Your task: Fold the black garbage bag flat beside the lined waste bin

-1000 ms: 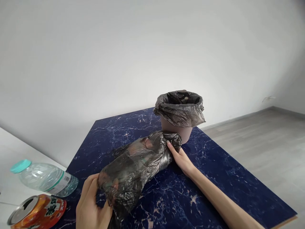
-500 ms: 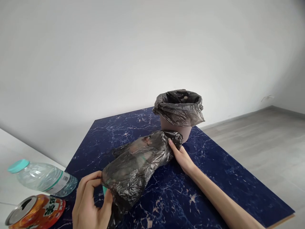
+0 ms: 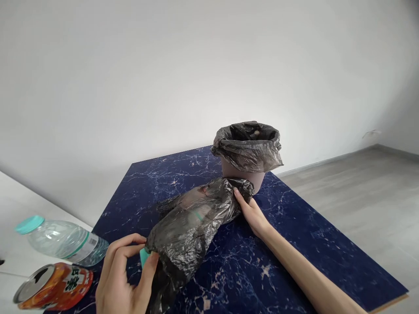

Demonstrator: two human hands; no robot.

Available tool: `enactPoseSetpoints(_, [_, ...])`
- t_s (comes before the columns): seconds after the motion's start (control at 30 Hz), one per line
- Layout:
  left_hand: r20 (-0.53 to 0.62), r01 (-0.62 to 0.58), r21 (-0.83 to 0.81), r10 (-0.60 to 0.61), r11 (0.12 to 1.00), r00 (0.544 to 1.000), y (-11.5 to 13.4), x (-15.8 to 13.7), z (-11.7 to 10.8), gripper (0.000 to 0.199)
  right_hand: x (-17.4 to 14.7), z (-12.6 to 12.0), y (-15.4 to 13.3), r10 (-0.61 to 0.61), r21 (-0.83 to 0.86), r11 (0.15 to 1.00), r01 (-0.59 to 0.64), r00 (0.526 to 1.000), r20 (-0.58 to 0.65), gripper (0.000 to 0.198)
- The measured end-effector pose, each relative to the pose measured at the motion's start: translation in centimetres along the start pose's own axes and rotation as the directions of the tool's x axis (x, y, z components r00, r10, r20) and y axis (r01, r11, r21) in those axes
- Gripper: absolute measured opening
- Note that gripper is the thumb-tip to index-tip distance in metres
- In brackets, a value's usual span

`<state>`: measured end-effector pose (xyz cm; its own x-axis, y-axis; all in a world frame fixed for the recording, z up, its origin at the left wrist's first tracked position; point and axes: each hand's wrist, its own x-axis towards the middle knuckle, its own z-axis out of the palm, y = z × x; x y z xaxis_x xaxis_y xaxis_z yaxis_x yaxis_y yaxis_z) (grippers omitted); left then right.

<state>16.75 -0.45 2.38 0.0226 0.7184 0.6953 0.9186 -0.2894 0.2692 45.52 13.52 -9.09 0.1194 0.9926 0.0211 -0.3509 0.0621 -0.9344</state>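
Left hand (image 3: 122,279): gripping the near end of the black bag (image 3: 193,222), thumb and fingers curled around a teal cap (image 3: 143,256) that is poking out of the plastic. Closed on the bag's end.
Right hand (image 3: 252,213): reaching out with arm extended, fingertips pinching the far bunched end of the bag. Closed lightly on the plastic.
Black bag: lying stretched on the blue marble table (image 3: 294,244), running from near-left to far-right. Its far end is sitting just beside the bin. Something bottle-shaped is showing through the thin film; a label band is faintly visible.
Bin (image 3: 244,174): standing upright at the far side of the table, lined with another dark bag (image 3: 247,150) folded over its rim. Something small is lying inside, too small to tell.
Bottle (image 3: 62,240): clear plastic, teal lid, lying on its side at the left on a white surface (image 3: 13,209), apart from both hands.
Can (image 3: 54,285): orange, opened, lying on its side just in front of the bottle.
Handling note: judging by the thin film, both ends need holding firmly but not pulled hard, or the plastic is likely tearing. Keeping the left pinch on the cap itself, not only on loose film, is probably giving better control.
Risk: the far end is sitting close to the bin, so a wide swing could be knocking it.
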Motion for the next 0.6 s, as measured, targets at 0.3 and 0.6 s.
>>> enactPoseSetpoints(0.3, [0.029, 0.142, -0.051, -0.141, 0.988, 0.99, -0.1, 0.0, -0.3, 0.032, 0.0, -0.1, -0.1, -0.009, 0.004, 1.0, 0.009, 1.0, -0.002, 0.06])
enactPoseSetpoints(0.6, [-0.002, 0.173, -0.065, -0.173, 0.983, 0.985, -0.4, -0.1, -1.3, 0.028, 0.0, -0.2, -0.2, 0.007, 0.003, 1.0, -0.007, 1.0, -0.007, 0.063])
